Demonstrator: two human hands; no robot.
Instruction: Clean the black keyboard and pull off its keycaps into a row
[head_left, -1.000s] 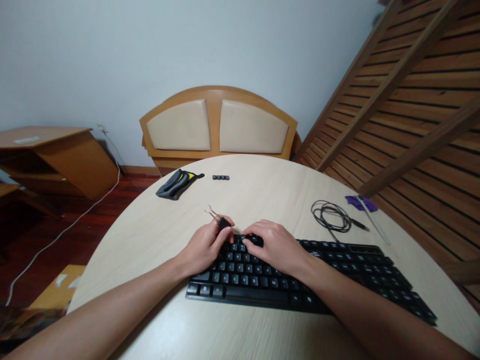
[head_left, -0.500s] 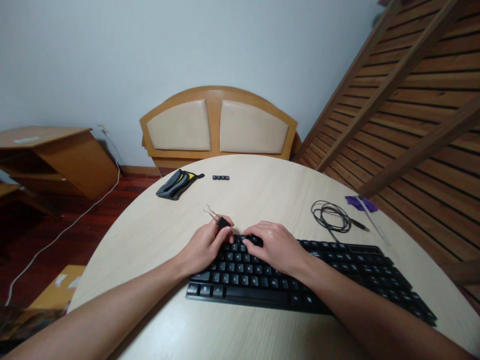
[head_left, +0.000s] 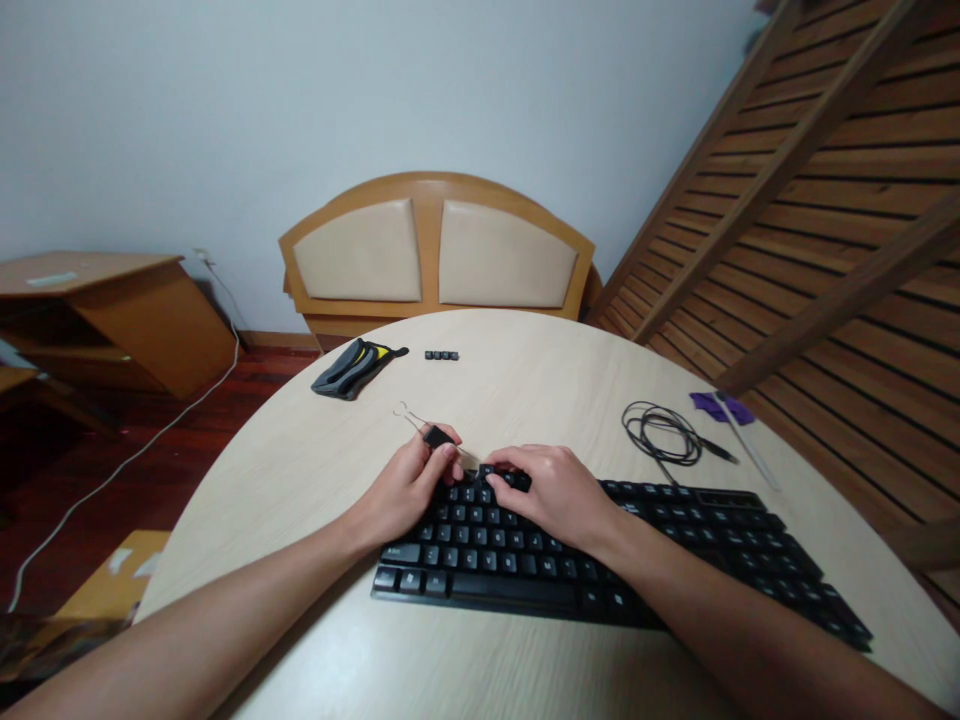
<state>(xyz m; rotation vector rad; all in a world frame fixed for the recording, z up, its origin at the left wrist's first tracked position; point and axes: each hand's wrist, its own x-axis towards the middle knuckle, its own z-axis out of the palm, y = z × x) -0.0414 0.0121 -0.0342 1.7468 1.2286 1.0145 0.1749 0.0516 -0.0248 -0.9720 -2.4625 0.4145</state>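
Observation:
A black keyboard [head_left: 517, 590] lies on the table before me. My left hand [head_left: 416, 475] is closed on a keycap puller [head_left: 439, 437], black in the middle with thin wire prongs at both ends. One pair of wires points away to the upper left; the other pair reaches down toward the keyboard's top rows. My right hand [head_left: 551, 490] rests over the upper left part of the keyboard. Its thumb and fingers pinch a black keycap [head_left: 486, 470], which looks raised above its row. Several black keycaps [head_left: 441, 355] stand in a short line farther back.
A grey, black and yellow cloth item [head_left: 356, 368] lies at the back left of the round table [head_left: 525, 370]. On the right are a coiled cable [head_left: 660, 435], a purple cloth [head_left: 724, 406] and a thin pale stick [head_left: 750, 445]. A chair [head_left: 435, 240] stands behind.
My left hand has drawn the puller slightly left and up, away from the key. A keycap now shows lifted at my right fingertips.

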